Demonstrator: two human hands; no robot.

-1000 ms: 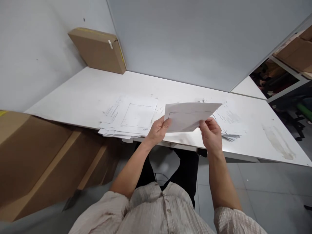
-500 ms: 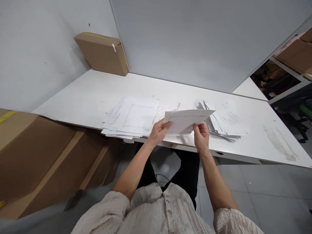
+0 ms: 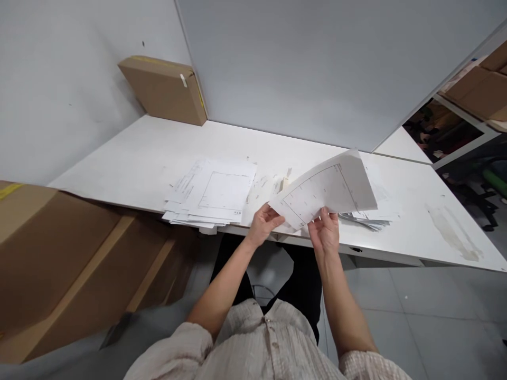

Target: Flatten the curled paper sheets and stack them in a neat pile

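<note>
A printed sheet of paper [image 3: 325, 190] with a thin-lined frame on it is held tilted above the table's front edge. My right hand [image 3: 325, 232] pinches its lower edge, thumb on top. At the sheet's lower left corner, my left hand [image 3: 264, 227] has its fingers curled round the edge. To the left lies a loose stack of printed papers [image 3: 225, 190], its edges uneven. Another pile of papers [image 3: 374, 220] is on the right, partly hidden behind the raised sheet.
The white table [image 3: 166, 148] runs along a grey panel [image 3: 285, 68]. A closed cardboard box [image 3: 162, 92] stands at the back left corner. Large cardboard boxes [image 3: 79, 253] fill the lower left, beside the table. A worn patch [image 3: 455, 232] marks the tabletop at right.
The sheet has turned and its far right end has swung up and to the right, showing more of its printed face. My right hand has moved slightly down along its edge.
</note>
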